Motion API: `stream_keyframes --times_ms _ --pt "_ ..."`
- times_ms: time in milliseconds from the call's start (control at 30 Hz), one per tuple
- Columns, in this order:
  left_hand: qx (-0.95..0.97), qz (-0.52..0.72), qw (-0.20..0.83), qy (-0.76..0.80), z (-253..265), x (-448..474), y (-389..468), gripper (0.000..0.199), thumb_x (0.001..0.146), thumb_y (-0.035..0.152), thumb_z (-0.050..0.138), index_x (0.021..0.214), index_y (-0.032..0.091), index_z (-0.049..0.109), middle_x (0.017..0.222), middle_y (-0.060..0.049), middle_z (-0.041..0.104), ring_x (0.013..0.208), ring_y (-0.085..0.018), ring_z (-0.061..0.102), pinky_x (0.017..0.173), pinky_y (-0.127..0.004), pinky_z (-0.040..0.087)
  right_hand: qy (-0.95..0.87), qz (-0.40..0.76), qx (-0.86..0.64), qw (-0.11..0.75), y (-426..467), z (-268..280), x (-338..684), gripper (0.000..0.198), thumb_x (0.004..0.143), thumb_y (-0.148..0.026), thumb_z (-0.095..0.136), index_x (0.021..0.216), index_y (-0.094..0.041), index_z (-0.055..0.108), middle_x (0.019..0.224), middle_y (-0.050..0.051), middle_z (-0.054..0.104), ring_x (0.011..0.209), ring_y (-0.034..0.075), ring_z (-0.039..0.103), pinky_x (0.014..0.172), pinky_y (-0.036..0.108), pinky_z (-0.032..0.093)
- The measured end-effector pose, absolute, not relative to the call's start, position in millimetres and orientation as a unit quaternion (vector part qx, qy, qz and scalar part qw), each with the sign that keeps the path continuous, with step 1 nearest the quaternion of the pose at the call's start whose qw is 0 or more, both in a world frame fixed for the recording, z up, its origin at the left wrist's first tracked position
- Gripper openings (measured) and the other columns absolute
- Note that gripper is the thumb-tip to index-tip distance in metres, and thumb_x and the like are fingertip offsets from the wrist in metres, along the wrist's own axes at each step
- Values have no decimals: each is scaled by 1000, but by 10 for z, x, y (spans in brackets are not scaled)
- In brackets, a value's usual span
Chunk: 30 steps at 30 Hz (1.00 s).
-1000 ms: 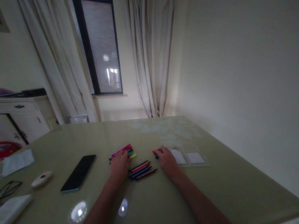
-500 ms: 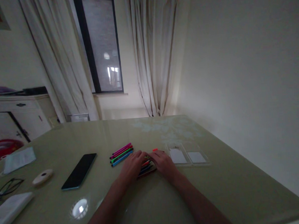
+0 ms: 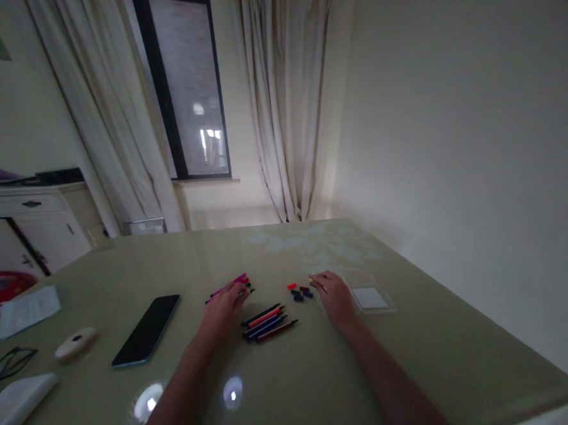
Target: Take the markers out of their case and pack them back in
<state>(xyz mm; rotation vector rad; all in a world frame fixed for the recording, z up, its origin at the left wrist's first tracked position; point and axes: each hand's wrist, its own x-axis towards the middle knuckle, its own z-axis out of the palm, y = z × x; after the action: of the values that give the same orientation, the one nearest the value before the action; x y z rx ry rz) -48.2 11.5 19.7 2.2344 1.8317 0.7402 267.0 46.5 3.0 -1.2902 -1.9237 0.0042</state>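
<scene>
My left hand (image 3: 224,310) is closed on a light green marker (image 3: 246,292) whose bare tip pokes out to the right. Under and behind it lie capped markers, among them a pink marker (image 3: 240,278); the hand covers most of the others. Between my thumb and fingers, my right hand (image 3: 336,301) pinches a small yellowish cap (image 3: 312,279). Loose marker caps (image 3: 298,297) in orange, dark red and dark blue lie between the hands. Nearer to me, several uncapped dark, red and blue markers (image 3: 270,322) rest side by side, tips pointing right.
A clear plastic case (image 3: 390,307) lies open, partly behind my right hand. On the left are a black phone (image 3: 147,330), an oval white object (image 3: 75,342), glasses (image 3: 11,364), a face mask (image 3: 28,311) and a white box (image 3: 21,405). A wall borders the table's right side.
My hands were together over the uncapped markers and have moved apart. The left went left to the capped markers; the right went right with the cap, uncovering the loose caps.
</scene>
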Motion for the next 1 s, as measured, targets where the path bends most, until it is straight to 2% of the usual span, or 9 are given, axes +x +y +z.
stream_keyframes --times_ms 100,200,300,400,500,633,833,933,1000 --pt "786 217 68 574 161 -384 105 17 98 31 59 96 24 74 107 -6 72 107 -24 66 93 -32 47 -763 6 -531 369 441 5 2558 23 98 -21 57 107 -21 79 96 9 75 92 23 69 84 33 52" --pt "807 197 64 554 130 -267 94 21 99 34 59 91 25 76 98 -3 72 99 -21 67 90 -29 47 -770 16 -544 333 410 -5 2440 26 99 -19 54 112 -20 77 104 9 77 97 22 69 89 30 51" --pt "788 192 42 583 119 -274 107 29 103 33 51 90 24 76 101 -5 72 99 -20 67 90 -29 47 -767 18 -567 301 403 -1 2409 30 99 -13 50 114 -18 75 111 10 76 102 23 68 93 29 48" --pt "734 191 -1 651 110 -386 130 27 103 26 47 104 23 73 114 -9 71 110 -25 64 97 -35 45 -761 11 -590 271 408 11 2421 37 96 -7 46 118 -17 74 116 12 75 107 24 66 95 30 45" --pt "697 174 -27 695 85 -485 138 23 100 24 51 113 22 69 118 -11 70 112 -27 62 97 -38 45 -762 2 -601 241 407 28 2414 41 94 -5 45 121 -18 73 120 12 74 111 25 63 97 31 42" --pt "693 155 -30 703 37 -512 139 16 98 25 57 109 21 68 115 -10 70 109 -27 64 94 -36 46 -766 -5 -607 213 395 51 2390 37 94 -7 47 114 -18 76 116 12 76 110 27 61 97 34 40" --pt "714 161 -24 681 90 -440 131 13 98 22 57 104 21 69 118 -11 69 112 -27 62 98 -37 44 -786 -15 -575 227 295 95 2289 38 100 -12 47 130 -20 68 124 11 72 115 26 60 100 35 41" --pt "749 179 -13 638 185 -289 98 13 98 22 57 104 23 68 123 -9 67 120 -28 58 104 -41 40 -827 -13 -487 281 215 75 2145 40 104 -21 50 144 -22 57 131 11 69 118 24 61 102 36 44" --pt "775 192 2 602 230 -153 62 11 98 23 58 105 25 68 124 -7 66 124 -27 56 106 -40 39 -855 -13 -406 321 182 38 2057 40 102 -24 57 142 -23 58 127 10 71 115 25 63 101 37 47"
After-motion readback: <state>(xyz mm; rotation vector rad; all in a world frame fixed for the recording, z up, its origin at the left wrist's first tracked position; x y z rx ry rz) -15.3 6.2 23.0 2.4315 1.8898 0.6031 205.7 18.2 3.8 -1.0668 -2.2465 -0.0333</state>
